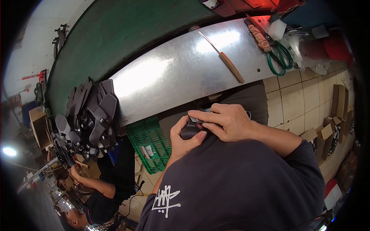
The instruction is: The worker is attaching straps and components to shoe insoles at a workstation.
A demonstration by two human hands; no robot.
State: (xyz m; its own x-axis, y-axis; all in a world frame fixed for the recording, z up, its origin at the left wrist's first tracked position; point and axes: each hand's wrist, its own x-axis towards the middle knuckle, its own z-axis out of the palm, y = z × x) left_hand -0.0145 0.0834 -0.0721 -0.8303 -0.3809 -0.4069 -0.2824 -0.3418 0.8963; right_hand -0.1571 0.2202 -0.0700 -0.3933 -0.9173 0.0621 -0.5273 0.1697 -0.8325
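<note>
Close in front of my body, both hands hold a small dark grey piece [188,132] with a smooth, rounded face. My left hand [180,141] grips it from the left, thumb pressed near its lower edge. Across its top, my right hand [229,120] pinches a small shiny metal part [195,119], partly hidden by the fingers. On the metal bench beyond lies an awl-like tool [230,67] with a wooden handle and thin shaft. Farther right are scissors [279,57] with green handles, tan wrapping round part of them.
A pile of dark grey pieces with shiny fittings [102,109] overhangs the left end of the metal bench [154,86]. Below stands a green plastic crate [152,144]. A green work surface [115,27] runs behind. Another person [104,198] works at lower left. Open cardboard boxes [327,134] stand right.
</note>
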